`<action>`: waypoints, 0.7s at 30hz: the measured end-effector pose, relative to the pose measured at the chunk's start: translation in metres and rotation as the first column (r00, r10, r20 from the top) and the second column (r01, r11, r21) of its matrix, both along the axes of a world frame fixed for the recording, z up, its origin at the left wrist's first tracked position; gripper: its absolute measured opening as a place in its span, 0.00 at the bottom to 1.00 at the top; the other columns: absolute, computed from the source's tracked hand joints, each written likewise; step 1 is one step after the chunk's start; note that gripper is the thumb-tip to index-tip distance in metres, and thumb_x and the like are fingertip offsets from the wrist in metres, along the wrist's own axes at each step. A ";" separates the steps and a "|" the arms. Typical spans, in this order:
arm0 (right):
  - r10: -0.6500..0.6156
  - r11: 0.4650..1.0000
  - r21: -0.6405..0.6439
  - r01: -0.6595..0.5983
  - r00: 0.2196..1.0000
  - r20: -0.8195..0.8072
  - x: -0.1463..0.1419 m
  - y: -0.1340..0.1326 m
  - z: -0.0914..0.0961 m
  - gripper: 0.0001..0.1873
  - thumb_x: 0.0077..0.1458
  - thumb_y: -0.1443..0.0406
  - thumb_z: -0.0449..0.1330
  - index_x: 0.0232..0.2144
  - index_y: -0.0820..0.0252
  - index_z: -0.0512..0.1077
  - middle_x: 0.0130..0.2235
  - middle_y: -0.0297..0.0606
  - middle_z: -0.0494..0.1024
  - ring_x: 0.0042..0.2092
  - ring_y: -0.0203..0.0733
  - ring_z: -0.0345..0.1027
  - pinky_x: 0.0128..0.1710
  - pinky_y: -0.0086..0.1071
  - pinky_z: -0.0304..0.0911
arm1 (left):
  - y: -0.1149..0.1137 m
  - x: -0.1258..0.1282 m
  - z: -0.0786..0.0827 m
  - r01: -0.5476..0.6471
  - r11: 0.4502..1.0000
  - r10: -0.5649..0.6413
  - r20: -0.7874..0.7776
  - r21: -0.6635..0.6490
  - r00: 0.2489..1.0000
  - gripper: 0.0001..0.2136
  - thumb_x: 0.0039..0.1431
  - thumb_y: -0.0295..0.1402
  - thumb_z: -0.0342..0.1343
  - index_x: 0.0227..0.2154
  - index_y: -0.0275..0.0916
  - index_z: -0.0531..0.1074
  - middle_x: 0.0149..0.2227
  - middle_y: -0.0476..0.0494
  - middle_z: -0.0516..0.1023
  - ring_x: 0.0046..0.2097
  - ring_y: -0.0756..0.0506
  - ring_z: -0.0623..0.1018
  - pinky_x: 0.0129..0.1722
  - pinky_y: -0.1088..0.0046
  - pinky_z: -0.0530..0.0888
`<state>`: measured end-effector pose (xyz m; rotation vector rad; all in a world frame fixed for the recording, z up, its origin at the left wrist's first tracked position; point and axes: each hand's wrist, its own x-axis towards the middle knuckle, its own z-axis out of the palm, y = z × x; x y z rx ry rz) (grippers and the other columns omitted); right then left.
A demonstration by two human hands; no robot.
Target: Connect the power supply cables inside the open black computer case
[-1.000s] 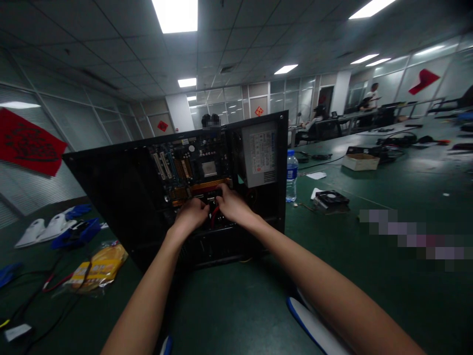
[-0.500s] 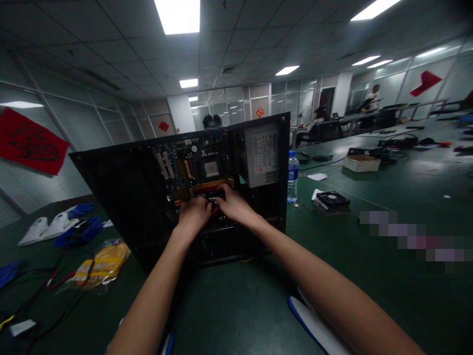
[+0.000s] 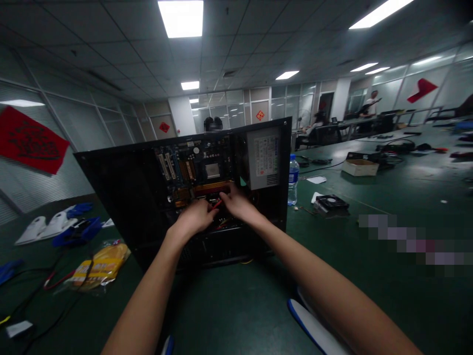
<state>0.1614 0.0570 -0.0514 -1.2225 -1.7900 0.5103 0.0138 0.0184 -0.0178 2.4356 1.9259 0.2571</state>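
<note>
Left hand [image 3: 197, 217]: your left hand is inside the case, thumb and fingers bent close together at the red cable; you cannot tell from this view whether they pinch it
Right hand [image 3: 236, 203]: just right of your left hand, fingers curled beneath the board's orange slots, thumb near the cable; its grip is partly hidden, so you cannot tell what it pinches, if anything
Red cable [image 3: 217, 204]: a short stretch shows between your two hands, in the lower middle of the case
Computer case [image 3: 111, 192]: stands on the green table [image 3: 229, 305] in front of you, open side towards you
Circuit board [image 3: 203, 160]: upright inside the case, above your hands, with a silver square chip [image 3: 212, 170] on its face
Power supply [image 3: 261, 158]: in the upper right corner of the case, its label facing you
Water bottle [image 3: 293, 180]: upright, just right of the case
Fan unit [image 3: 331, 203]: on the table, right of the bottle
Yellow packet [image 3: 101, 266]: lies left of the case, on the near side
</note>
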 end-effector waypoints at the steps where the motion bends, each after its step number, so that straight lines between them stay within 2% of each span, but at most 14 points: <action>1: -0.040 0.999 0.030 0.038 0.995 0.092 0.001 -0.003 0.001 0.17 0.64 0.65 0.52 0.54 0.65 0.63 0.43 0.47 0.78 0.43 0.45 0.74 0.42 0.34 0.67 | 0.002 -0.001 -0.002 -0.044 0.999 0.044 -0.021 0.012 0.999 0.16 0.61 0.42 0.50 0.33 0.37 0.79 0.32 0.35 0.81 0.34 0.41 0.79 0.30 0.71 0.66; 4: -0.159 0.987 0.084 0.137 0.918 0.364 0.004 -0.012 0.003 0.17 0.64 0.62 0.52 0.52 0.66 0.65 0.43 0.52 0.78 0.44 0.51 0.74 0.42 0.36 0.66 | 0.004 0.002 -0.006 -0.134 0.989 0.139 -0.099 0.055 0.985 0.17 0.60 0.42 0.50 0.37 0.36 0.79 0.36 0.31 0.82 0.38 0.38 0.80 0.34 0.69 0.70; 7: -0.166 0.986 0.100 0.133 0.841 0.515 0.005 -0.015 0.005 0.13 0.65 0.64 0.50 0.45 0.65 0.70 0.41 0.52 0.79 0.43 0.52 0.75 0.39 0.36 0.65 | 0.001 0.008 -0.009 -0.149 0.983 0.165 -0.164 0.104 0.973 0.18 0.59 0.41 0.51 0.41 0.33 0.78 0.39 0.27 0.81 0.42 0.35 0.81 0.36 0.66 0.73; 14: -0.119 0.990 0.130 0.051 0.793 0.597 0.005 -0.015 0.003 0.14 0.63 0.69 0.49 0.40 0.65 0.75 0.40 0.53 0.80 0.42 0.52 0.76 0.37 0.35 0.65 | -0.003 0.017 -0.013 -0.134 0.977 0.170 -0.232 0.163 0.958 0.17 0.59 0.36 0.49 0.41 0.30 0.78 0.39 0.24 0.80 0.42 0.32 0.81 0.38 0.63 0.75; 21: -0.118 0.992 0.111 0.062 0.775 0.621 0.003 -0.016 0.003 0.15 0.62 0.68 0.50 0.40 0.66 0.77 0.40 0.55 0.80 0.41 0.54 0.77 0.35 0.36 0.66 | -0.006 0.019 -0.010 -0.126 0.982 0.159 -0.256 0.140 0.954 0.17 0.58 0.33 0.48 0.40 0.30 0.78 0.39 0.23 0.80 0.42 0.32 0.81 0.37 0.62 0.76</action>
